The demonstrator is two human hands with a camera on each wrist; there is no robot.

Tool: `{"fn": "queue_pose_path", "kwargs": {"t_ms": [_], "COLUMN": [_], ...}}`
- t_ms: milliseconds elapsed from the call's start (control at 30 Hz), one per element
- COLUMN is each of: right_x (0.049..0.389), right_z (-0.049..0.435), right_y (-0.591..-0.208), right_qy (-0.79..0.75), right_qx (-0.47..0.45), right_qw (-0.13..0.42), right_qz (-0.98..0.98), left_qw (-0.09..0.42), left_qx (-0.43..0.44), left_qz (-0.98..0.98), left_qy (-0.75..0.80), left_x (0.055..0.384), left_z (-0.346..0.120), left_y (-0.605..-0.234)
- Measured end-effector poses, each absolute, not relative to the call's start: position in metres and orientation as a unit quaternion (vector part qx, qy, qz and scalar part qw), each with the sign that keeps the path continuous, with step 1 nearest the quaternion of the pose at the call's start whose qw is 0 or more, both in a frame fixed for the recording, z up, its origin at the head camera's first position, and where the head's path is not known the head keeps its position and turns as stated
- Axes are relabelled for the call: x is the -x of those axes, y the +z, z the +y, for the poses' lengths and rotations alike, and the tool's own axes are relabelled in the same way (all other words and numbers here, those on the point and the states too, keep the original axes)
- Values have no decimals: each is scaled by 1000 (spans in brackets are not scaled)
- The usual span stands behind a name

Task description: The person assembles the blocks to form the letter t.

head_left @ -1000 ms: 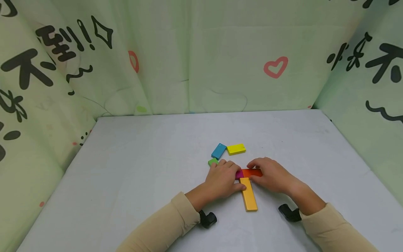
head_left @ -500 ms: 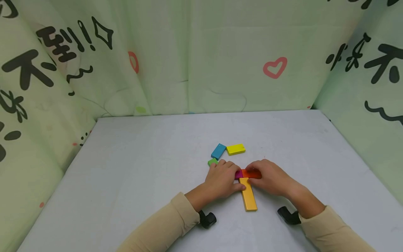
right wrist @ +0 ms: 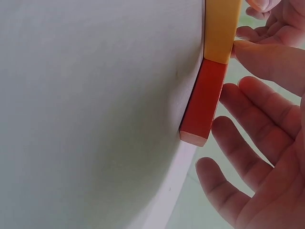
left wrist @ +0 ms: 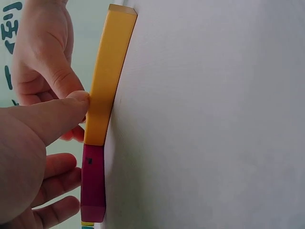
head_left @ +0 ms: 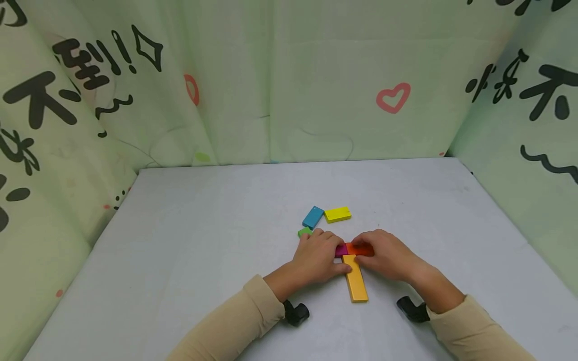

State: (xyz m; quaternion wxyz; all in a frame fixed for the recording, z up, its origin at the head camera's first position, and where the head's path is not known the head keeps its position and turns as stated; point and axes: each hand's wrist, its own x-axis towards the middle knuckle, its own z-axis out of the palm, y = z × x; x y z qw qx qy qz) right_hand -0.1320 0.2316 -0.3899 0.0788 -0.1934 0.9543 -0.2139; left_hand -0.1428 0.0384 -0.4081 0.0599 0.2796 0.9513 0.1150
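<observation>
My left hand (head_left: 316, 255) holds at a purple block (head_left: 340, 250), its fingers at the far side. The left thumb lies on a long amber block (head_left: 357, 287), seen in the left wrist view too. My right hand (head_left: 391, 255) pinches a red-orange block (head_left: 359, 249), thumb at the near side by the amber block's corner and fingers at the far side. The purple and red-orange blocks lie end to end, and the amber block's end meets them, making a T shape. The purple block's left part is hidden behind the left fingers in the head view.
Just beyond the left fingers lies a green block (head_left: 304, 231), partly covered. A blue block (head_left: 313, 217) and a yellow block (head_left: 337, 214) lie farther back. All are on a white table (head_left: 217, 240), with printed light green curtains (head_left: 325, 65) around it.
The right hand has shifted slightly left and its fingers have closed in farther over the red-orange block. The left hand and the other blocks have stayed in place.
</observation>
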Motion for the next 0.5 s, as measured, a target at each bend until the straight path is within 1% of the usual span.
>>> {"fn": "queue_pose_path", "kwargs": {"t_ms": [333,500], "right_x": [132,132], "right_z": [232,231], "right_y": [-391,-391], "right_qy": [-216,-219], "right_qx": [195,187], "right_qw": [73,80], "right_qz": [954,954], "left_qw": [64,70], "left_qx": [-280,-278], "left_qz": [951,950], "left_qy": [118,123], "left_x": [144,143], "left_z": [40,42], "left_y": [-406,-405]}}
